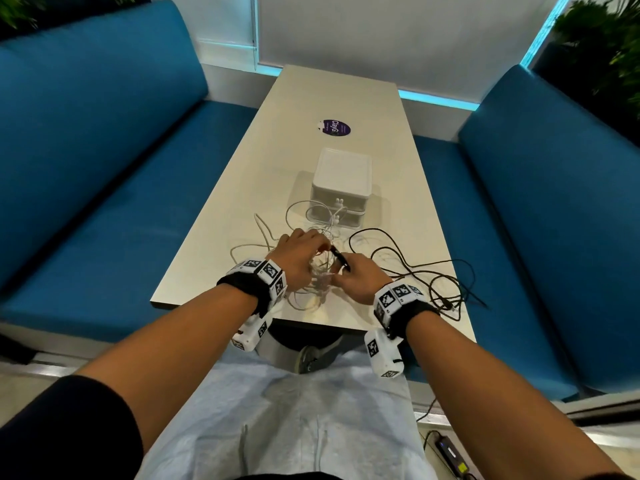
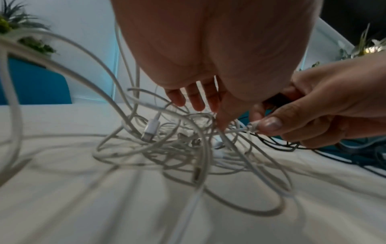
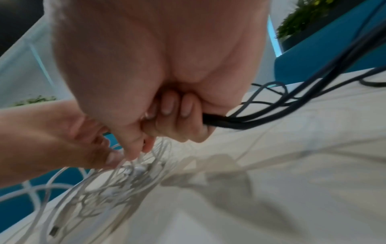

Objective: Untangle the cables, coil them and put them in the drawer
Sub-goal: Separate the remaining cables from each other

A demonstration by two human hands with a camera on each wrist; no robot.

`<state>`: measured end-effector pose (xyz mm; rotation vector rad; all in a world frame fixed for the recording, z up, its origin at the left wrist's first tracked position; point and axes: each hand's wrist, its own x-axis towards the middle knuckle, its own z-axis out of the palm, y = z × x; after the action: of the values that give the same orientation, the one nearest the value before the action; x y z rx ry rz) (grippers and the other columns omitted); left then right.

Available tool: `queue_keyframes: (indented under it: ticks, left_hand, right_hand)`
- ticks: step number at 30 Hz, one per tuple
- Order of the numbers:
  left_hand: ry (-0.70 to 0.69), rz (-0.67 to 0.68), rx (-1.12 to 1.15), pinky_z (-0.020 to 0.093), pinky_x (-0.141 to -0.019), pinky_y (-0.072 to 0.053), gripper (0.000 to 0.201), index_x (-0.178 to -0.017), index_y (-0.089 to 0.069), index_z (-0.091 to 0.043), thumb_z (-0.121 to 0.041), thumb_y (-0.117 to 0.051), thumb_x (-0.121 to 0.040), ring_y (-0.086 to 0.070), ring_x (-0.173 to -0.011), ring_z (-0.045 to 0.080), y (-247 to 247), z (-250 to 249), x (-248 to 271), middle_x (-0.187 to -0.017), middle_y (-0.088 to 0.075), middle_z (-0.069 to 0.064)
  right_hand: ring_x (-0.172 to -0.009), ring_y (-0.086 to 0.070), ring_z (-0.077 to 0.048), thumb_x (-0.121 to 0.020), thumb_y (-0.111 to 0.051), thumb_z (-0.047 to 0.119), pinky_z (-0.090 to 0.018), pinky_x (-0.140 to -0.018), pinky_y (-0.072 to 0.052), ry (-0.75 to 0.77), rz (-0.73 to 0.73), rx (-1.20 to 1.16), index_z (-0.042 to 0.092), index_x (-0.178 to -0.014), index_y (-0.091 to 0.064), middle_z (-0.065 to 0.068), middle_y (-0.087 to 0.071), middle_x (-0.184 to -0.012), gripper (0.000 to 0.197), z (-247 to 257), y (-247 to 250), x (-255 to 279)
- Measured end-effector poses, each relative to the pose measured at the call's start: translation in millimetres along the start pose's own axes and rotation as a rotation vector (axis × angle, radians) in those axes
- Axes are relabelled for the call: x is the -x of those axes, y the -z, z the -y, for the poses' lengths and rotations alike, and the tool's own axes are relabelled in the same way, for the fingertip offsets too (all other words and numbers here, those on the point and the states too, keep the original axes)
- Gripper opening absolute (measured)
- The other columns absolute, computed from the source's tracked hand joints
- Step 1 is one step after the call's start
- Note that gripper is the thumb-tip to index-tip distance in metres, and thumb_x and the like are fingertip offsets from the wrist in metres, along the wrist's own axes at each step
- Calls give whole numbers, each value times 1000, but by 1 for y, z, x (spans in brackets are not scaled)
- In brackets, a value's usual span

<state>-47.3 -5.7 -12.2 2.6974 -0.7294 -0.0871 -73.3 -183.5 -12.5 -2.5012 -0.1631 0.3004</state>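
A tangle of white cables (image 1: 277, 237) (image 2: 158, 148) (image 3: 100, 186) lies on the beige table (image 1: 346, 98), in front of a white two-drawer box (image 1: 341, 188) whose drawers are closed. My left hand (image 1: 320, 251) (image 2: 221, 123) reaches down into the tangle, thumb tip on a white strand. My right hand (image 1: 341, 273) (image 3: 137, 151) pinches a white strand between thumb and forefinger, right beside the left thumb. Its other fingers curl round a black cable (image 3: 219, 123) whose plug (image 1: 341, 259) sticks out above the hand. The rest of the black cable (image 1: 426, 271) loops over the table's right side.
A round purple sticker (image 1: 334, 128) lies beyond the drawer box. Blue benches (image 1: 104, 168) (image 1: 536, 202) flank the narrow table. Its near edge (image 1: 311, 315) is just under my wrists. A power adapter (image 1: 450, 452) lies on the floor at the lower right.
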Motion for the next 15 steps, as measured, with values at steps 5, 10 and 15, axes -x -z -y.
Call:
queue_keyframes:
  ticks: [5,10,15]
  left_hand:
    - [-67,35,36,41,-103,-27,58,-119,-65,-30,5,-54,-74,-35,-132,18,-4,-2,-6,-129,-56,-9]
    - [-70,-20,-177,42,-95,-27,26,-98,-70,-27,-42,-49,-91,-43,-115,21,-9,-19,-13,-109,-62,-8]
    - [-183,-162,-358,41,-93,-34,24,-97,-70,-16,-31,-52,-92,-43,-114,27,-16,-29,-21,-115,-55,1]
  right_hand:
    - [-63,-51,-14,-86,-71,31,-30,-63,-39,-111,-111,-202,13,-89,-61,4,-56,-66,21,-22,22,2]
    - [-74,-59,-8,-88,-69,25,-24,-64,-40,-161,-163,-365,13,-77,-61,8,-67,-78,17,-29,33,2]
    - [-61,-50,-12,-91,-64,30,-29,-65,-39,-163,-241,-390,20,-64,-55,7,-53,-61,30,-27,31,0]
